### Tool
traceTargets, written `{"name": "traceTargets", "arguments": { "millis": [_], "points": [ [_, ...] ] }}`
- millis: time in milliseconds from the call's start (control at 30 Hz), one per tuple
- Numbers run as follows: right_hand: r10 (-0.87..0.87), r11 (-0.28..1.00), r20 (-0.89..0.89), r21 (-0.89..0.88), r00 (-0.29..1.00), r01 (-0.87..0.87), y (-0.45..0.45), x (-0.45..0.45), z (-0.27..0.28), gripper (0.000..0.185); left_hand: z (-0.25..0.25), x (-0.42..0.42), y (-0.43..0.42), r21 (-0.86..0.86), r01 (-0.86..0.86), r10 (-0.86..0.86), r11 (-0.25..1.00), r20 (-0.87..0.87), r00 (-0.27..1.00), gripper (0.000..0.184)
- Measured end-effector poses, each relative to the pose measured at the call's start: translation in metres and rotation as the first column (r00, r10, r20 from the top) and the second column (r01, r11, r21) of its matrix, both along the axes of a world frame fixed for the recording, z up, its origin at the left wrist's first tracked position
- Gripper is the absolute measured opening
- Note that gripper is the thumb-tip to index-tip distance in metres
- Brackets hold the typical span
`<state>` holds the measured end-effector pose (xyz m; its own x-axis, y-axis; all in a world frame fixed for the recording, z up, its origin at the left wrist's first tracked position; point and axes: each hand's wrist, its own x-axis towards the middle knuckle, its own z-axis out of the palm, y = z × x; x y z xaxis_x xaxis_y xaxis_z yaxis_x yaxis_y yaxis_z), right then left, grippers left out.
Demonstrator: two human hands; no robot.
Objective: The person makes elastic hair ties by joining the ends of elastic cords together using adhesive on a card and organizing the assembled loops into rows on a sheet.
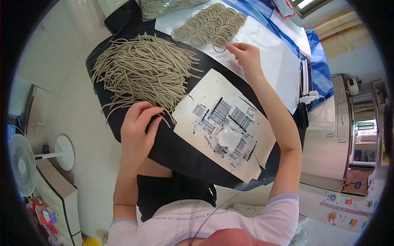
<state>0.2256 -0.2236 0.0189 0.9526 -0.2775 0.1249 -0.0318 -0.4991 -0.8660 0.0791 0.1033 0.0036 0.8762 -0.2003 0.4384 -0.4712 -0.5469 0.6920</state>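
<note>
A large loose pile of beige cords lies on the black table cover. At its lower edge my left hand pinches the end of one cord between thumb and fingers. Rows of beige cord rings lie on white sheeting. At the near end of the right row, my right hand has its thumb and forefinger closed on a ring. Between my arms is a worn printed card with barcode-like marks and a white patch on it.
Beyond the pile stand a black box and a clear bag of cords. A white plug with a cable is at the table's right edge. Blue sheeting hangs there. A white fan is at the far left.
</note>
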Motion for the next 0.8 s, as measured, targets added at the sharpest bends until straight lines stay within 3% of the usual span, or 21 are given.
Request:
{"name": "traceTargets", "arguments": {
  "millis": [167, 467, 667, 800],
  "points": [
    [-0.071, 0.964, -0.02, -0.257, 0.997, 0.064, -0.011, 0.032, -0.014, 0.029, 0.0, 0.005, -0.001, 0.025, 0.03, -0.031, 0.999, 0.039, 0.999, 0.024],
    [-0.12, 0.878, 0.017, -0.464, 0.993, 0.114, -0.002, 0.028, -0.009, 0.027, -0.002, 0.008, 0.001, -0.038, 0.043, -0.043, 0.998, -0.009, 0.999, 0.02],
    [-0.149, 0.857, 0.065, -0.49, 0.987, 0.161, 0.007, 0.011, 0.002, 0.025, -0.006, 0.01, 0.005, -0.006, 0.046, -0.046, 0.999, -0.031, 0.998, 0.019],
    [-0.002, 0.913, 0.135, -0.403, 0.991, 0.056, 0.015, -0.019, 0.007, 0.021, -0.006, 0.009, 0.003, -0.012, 0.036, -0.037, 0.999, -0.045, 0.998, 0.018]
  ]
}}
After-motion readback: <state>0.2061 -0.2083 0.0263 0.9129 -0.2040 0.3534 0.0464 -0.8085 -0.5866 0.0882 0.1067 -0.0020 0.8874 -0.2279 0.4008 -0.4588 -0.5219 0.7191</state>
